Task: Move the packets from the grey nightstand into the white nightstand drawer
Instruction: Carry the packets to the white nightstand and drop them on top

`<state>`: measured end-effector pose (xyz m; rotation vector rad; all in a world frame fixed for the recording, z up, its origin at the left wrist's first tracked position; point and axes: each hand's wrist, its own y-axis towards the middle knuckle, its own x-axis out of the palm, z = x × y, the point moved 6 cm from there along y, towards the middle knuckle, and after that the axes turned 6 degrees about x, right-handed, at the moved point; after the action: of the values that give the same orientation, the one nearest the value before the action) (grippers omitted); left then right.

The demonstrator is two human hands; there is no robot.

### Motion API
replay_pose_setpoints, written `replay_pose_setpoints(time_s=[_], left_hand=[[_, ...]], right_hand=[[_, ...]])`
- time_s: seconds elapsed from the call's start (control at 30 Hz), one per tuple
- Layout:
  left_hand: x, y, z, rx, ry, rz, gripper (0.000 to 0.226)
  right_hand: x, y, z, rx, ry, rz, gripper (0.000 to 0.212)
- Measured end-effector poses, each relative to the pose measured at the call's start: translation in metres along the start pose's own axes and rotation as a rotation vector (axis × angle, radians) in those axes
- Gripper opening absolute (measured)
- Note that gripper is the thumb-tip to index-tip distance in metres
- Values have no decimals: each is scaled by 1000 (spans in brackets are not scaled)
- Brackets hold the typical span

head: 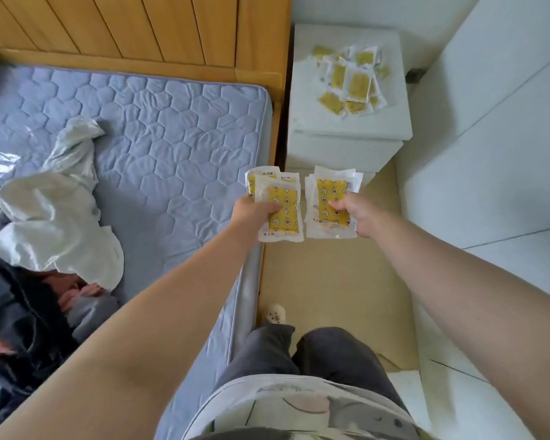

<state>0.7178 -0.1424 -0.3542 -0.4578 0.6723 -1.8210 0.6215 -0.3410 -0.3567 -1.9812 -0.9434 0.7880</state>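
Head view, left to right. Far left, a crumpled white bundle [54, 211] and dark clothes [23, 328] lie on the bed [172, 138], with the wooden headboard [140, 27] behind; none of it belongs to the task.

Centre-left, the left hand [254, 211] grips the left stack [283, 223] of yellow-printed packets, thumb across the front and fingers curled behind. It is held in the air over the mattress edge.

Just beside it, not touching, the right hand [356, 214] grips the right stack [331, 192] the same way, over the floor [331, 281].

Beyond the hands stands a pale nightstand [315, 122]. A loose pile of packets [353, 81] is spread on its top surface, toward the back right. The colour reads white to light grey, so I cannot tell whether this is the source or the target. Its drawer fronts look closed and no open drawer is in view. Far right are white panels [489, 122].

Progress, as a judgement: mid-transfer. Two handfuls are in transit and none can be seen inside a drawer. If this is the grey unit, the pile on top is what remains to collect. If it is the white one, those packets sit on top rather than in the drawer, and the drawer has yet to be opened. With both hands full, opening it looks awkward.
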Motion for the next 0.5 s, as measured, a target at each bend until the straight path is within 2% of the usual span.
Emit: replay_pose_setpoints(time_s=[0.13,0.2,0.37,0.5], left_hand=[[38,56,49,-17,59,-34,24],[61,84,69,-9,84,-52,29],[116,169,111,-25,104,-23,36],[164,252,141,-59,111,48,39]], right_hand=[[-28,81,-43,60,93,15,51],[-33,85,-76,73,92,23,48],[-49,142,-157,80,80,24,16],[-71,218,-231,96,22,13,28]])
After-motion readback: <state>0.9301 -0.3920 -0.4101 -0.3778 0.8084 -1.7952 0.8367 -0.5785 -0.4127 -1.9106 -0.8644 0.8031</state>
